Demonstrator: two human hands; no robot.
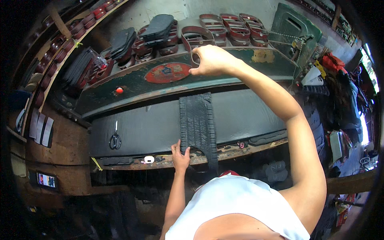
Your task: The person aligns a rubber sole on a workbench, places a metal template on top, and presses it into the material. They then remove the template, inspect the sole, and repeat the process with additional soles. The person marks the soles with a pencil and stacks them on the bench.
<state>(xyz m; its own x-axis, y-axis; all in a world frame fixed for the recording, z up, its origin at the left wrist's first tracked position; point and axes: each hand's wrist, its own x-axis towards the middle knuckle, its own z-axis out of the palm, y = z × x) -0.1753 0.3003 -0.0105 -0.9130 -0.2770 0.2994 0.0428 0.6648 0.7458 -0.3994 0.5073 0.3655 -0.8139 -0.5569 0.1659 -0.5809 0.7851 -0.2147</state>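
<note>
A strip of black treaded rubber (197, 120) lies across the dark work surface, its near end cut in a curve and hanging over the front edge. At its near left corner is my left hand (181, 159), fingers stretched and apart, touching the rubber's edge. My right arm reaches far forward over the bench. There my right hand (210, 60) is closed round the near end of a reddish-brown, sole-shaped metal cutting die (197, 33), thumb and fingers curled about its rim. Part of the die is hidden behind the hand.
Several similar dies (234, 30) and stacks of black sole-shaped pieces (159, 27) stand on the green ledge (128, 86) beyond the work surface. Scissors (115, 138) lie at left; a white object (149, 159) sits on the front edge. A die-filled shelf (54, 60) runs along the left.
</note>
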